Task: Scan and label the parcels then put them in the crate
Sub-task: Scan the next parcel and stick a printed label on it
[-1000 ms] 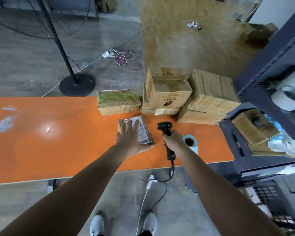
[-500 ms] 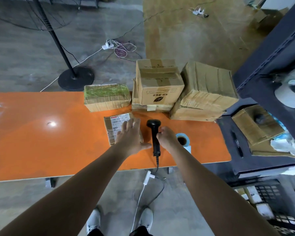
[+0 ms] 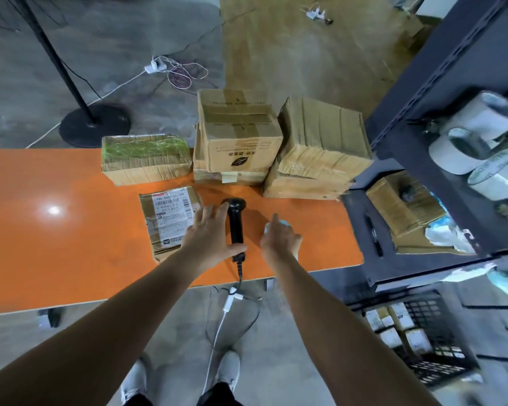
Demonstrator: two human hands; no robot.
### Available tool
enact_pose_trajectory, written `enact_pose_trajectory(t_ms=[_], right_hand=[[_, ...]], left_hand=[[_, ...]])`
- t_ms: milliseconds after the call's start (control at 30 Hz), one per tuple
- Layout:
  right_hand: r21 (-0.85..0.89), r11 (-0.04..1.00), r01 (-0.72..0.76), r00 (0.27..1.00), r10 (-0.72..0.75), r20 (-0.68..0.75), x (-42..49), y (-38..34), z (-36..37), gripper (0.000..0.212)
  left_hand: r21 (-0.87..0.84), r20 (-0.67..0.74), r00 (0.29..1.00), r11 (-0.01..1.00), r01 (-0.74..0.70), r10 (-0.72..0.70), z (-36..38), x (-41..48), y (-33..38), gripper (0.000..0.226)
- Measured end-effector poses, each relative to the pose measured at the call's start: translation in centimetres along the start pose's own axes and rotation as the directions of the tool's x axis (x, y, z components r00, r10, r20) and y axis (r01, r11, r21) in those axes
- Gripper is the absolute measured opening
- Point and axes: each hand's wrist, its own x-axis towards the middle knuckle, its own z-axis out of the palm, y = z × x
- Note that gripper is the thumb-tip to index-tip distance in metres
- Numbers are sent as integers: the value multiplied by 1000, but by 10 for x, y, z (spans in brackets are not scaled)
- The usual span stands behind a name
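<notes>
Labelling seems the step in hand: your left grip (image 3: 210,238), fingers apart, rests against the scanner (image 3: 235,224) on the table (image 3: 56,244), the parcel (image 3: 170,218) just left of it, while your right grip (image 3: 280,241) covers the label roll (image 3: 267,230) just right of it, clamped or not I cannot tell, so next peel one label.

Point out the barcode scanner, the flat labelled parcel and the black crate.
barcode scanner (image 3: 235,225): head view, on its black handle.
flat labelled parcel (image 3: 170,218): head view, on its white label.
black crate (image 3: 423,310): head view, on its mesh wall.
</notes>
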Motion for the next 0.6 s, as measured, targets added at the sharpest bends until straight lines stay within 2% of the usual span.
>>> enact_pose_trajectory(t_ms=[67, 133, 233, 300, 467, 533, 600], right_hand=[[126, 992, 28, 1000, -27, -11, -4, 2, -6, 35], [334, 941, 49, 998, -58, 16, -9, 0, -16, 41], [602, 793, 91, 990, -138, 32, -20, -5, -32, 57], [719, 689, 97, 982, -182, 41, -31, -10, -45, 65], [862, 480, 159, 945, -327, 7, -58, -25, -74, 73], [863, 462, 203, 923, -384, -11, -69, -33, -83, 74], [865, 443, 234, 901, -434, -21, -81, -41, -90, 72]], left_hand=[[-31, 15, 1000, 999, 14, -14, 1, -2, -2, 97], [-157, 19, 998, 986, 57, -54, -1, -2, -3, 86], [-434, 28, 990, 891, 136, -138, -12, -7, 0, 61], [-506, 9, 987, 851, 143, -160, -22, -11, 3, 48], [-699, -2, 976, 698, 156, -219, -49, -23, -3, 36], [-768, -15, 974, 626, 135, -227, -60, -29, -10, 26], [-820, -28, 977, 564, 97, -209, -70, -36, -20, 27]])
